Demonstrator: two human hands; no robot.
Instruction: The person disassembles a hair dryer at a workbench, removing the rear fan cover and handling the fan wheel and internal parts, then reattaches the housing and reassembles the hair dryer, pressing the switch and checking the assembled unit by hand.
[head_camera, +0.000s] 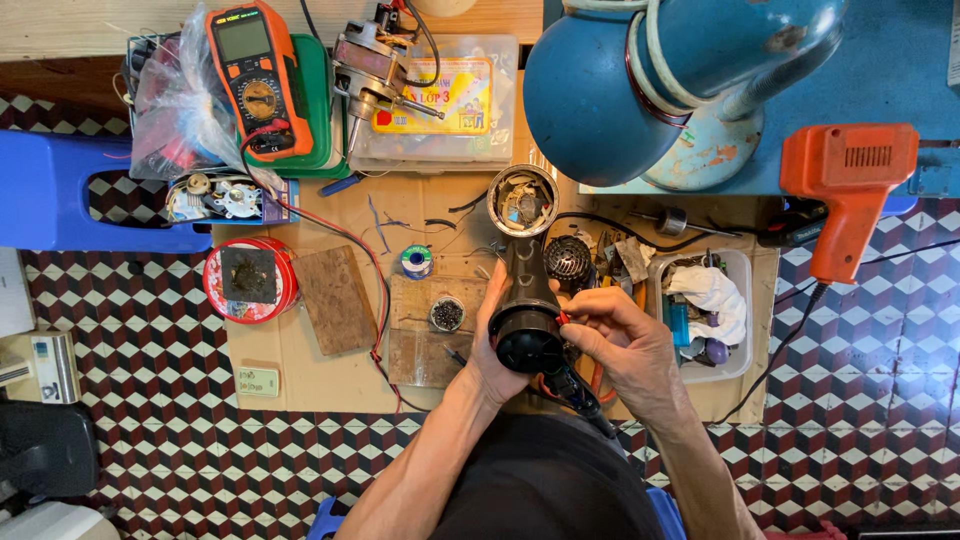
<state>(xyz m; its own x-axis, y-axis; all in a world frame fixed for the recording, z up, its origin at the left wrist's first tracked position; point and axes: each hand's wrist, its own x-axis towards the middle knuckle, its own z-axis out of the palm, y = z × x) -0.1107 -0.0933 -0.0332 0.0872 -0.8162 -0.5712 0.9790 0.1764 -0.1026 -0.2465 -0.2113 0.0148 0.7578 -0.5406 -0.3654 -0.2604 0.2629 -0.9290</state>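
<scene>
While the left hand (492, 345) grips a black hair dryer (525, 315) and the right hand (625, 340) pinches a red-tipped part at its rim, around the dryer crowd: tin can (522, 200) beyond, parts tray (742, 290) right, solder spool (416, 262) left, bare cardboard (300, 365) farther left.

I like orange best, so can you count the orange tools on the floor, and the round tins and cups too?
Orange tools: 2 (orange handheld multimeter, orange pistol-shaped soldering gun)
Round containers: 3 (red round tin with dark pad, open metal can of scraps, small round cup of dark bits)
Total: 5
</scene>
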